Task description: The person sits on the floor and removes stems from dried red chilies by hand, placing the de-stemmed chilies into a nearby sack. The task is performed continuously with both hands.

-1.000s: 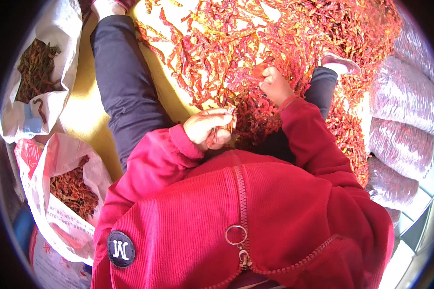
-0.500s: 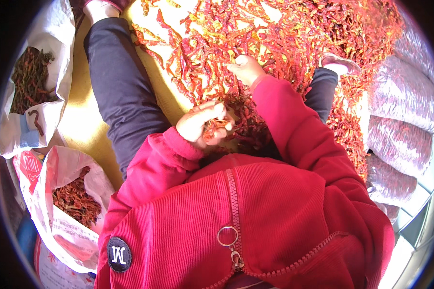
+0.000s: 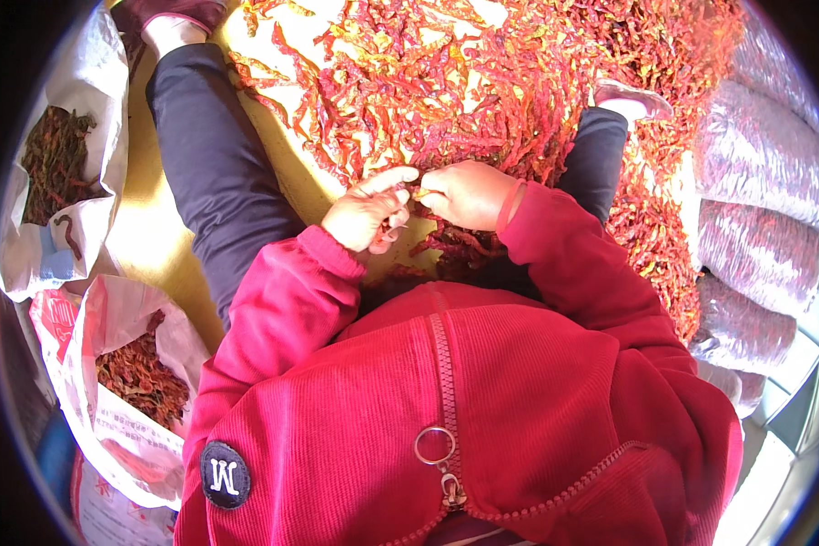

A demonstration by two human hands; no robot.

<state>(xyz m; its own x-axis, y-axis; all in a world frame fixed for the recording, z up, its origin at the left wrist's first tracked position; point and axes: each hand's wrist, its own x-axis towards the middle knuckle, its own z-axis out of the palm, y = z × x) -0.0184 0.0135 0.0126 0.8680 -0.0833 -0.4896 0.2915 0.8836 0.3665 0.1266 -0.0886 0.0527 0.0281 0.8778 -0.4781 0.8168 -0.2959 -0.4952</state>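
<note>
In front of my body my two hands meet. My left hand [image 3: 364, 217] is closed, with bits of dried red chilli showing between its curled fingers and its index finger stretched toward the right. My right hand [image 3: 469, 194] pinches a small dried chilli [image 3: 419, 193] at my left fingertips; much of it is hidden by the fingers. Beyond both hands spreads a thick layer of dried red chillies [image 3: 428, 100] on a yellow surface. A darker clump of chillies [image 3: 464, 250] lies just below my right hand, close to my jacket.
At the left stand an open white sack [image 3: 109, 109] with dark dried chillies and a white and red sack [image 3: 146, 464] holding redder ones. Filled clear plastic bags [image 3: 764, 155] are stacked on the right. My legs [image 3: 214, 146] stretch out on either side of the chillies.
My right hand has come back from the spread chillies toward me and now touches the left hand's fingertips. The left hand has shifted slightly left, and its index finger is more extended.
</note>
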